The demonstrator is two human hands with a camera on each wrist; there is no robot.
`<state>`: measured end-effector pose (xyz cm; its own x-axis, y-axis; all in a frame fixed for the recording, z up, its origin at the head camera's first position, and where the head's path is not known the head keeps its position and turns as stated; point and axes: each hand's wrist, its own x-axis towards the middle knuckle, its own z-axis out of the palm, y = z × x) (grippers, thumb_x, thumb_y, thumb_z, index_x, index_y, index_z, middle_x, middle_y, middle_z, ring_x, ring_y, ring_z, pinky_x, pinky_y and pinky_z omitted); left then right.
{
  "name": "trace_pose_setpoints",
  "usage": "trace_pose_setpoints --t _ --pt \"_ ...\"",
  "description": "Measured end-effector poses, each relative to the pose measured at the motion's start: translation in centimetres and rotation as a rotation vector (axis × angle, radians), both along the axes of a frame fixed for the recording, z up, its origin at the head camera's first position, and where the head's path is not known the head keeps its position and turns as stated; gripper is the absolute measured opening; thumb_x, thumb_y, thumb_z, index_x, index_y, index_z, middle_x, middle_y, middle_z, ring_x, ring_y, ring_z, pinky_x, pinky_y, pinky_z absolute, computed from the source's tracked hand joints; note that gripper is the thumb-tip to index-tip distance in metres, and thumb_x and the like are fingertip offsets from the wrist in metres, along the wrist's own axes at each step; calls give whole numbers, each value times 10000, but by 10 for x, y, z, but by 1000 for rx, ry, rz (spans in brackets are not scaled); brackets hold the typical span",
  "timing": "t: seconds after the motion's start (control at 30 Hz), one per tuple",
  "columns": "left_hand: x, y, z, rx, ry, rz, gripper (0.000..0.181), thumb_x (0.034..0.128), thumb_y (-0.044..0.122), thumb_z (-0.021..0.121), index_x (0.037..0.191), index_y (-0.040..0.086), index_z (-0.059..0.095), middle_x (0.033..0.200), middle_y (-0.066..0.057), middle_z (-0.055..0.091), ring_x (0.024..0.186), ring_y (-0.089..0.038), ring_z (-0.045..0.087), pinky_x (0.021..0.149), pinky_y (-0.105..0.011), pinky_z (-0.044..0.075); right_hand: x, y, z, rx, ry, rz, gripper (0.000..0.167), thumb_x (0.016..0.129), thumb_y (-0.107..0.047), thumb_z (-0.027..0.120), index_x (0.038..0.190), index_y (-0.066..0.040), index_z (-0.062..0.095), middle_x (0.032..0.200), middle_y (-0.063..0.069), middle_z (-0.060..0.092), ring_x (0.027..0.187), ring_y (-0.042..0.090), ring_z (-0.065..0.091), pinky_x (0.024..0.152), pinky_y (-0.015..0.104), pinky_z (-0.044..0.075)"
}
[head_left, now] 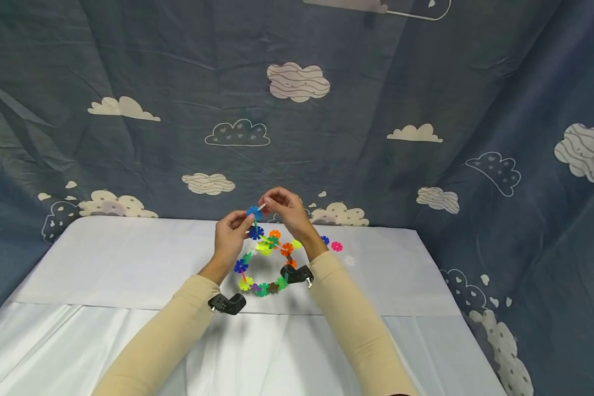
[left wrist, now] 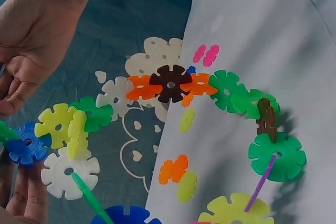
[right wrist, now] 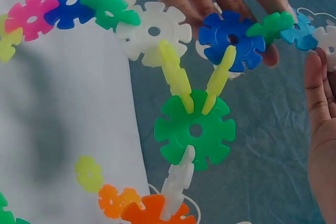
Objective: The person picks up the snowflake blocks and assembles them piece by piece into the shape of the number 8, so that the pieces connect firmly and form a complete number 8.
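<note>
My left hand (head_left: 231,236) pinches a light blue flower-shaped disc (right wrist: 299,32) at the free end of a short branch. My right hand (head_left: 288,212) holds a white disc (right wrist: 326,45) against that light blue disc; whether their slots are joined cannot be told. The branch runs through a green disc (right wrist: 271,28) and a dark blue disc (right wrist: 232,40) to a closed ring of linked plastic discs. This ring hangs below my hands, with a large green disc (right wrist: 195,129), a brown disc (left wrist: 171,84) and a purple disc (left wrist: 261,184) among its pieces.
Loose discs lie on the white-covered table (head_left: 143,264), beyond the ring and to the right: a pink one (head_left: 336,246), a blue one (head_left: 324,240), a white one (head_left: 350,260) and several others. Behind the table hangs a dark cloth (head_left: 356,176) printed with clouds.
</note>
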<state>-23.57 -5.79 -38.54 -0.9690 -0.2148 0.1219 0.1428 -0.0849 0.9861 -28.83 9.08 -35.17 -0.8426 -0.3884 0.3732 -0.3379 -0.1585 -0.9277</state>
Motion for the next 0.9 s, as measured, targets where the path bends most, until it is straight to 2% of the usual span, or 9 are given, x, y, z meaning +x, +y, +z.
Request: trace_pose_setpoints --t 0.17,0.37,0.7,0.9 --pt "0 0 -1 14 1 17 235 942 135 633 1081 -55 642 1001 -181 684 772 -106 637 658 -198 549 1 -2 -1 22 -12 -38 230 977 -36 542 1085 166 560 976 126 670 824 139 632 820 298 542" --pt "0 0 -2 18 20 44 224 932 132 647 1055 -55 654 937 -155 704 723 -66 635 641 -203 551 2 -3 -5 4 13 -69 272 963 -30 564 1127 184 597 1092 287 631 887 147 654 903 443 524" --pt "2 1 -3 61 15 91 226 916 98 662 1042 -89 656 889 -127 714 681 -51 635 614 -210 559 2 -4 -6 35 0 -77 235 950 3 570 1095 183 612 1052 237 665 861 126 662 866 367 548" --pt "4 2 -5 61 4 112 250 915 106 664 1070 -90 673 906 -137 717 679 -45 637 594 -190 548 2 -3 -7 51 -21 -57 205 951 20 559 1068 182 607 1047 216 669 839 115 659 877 382 542"
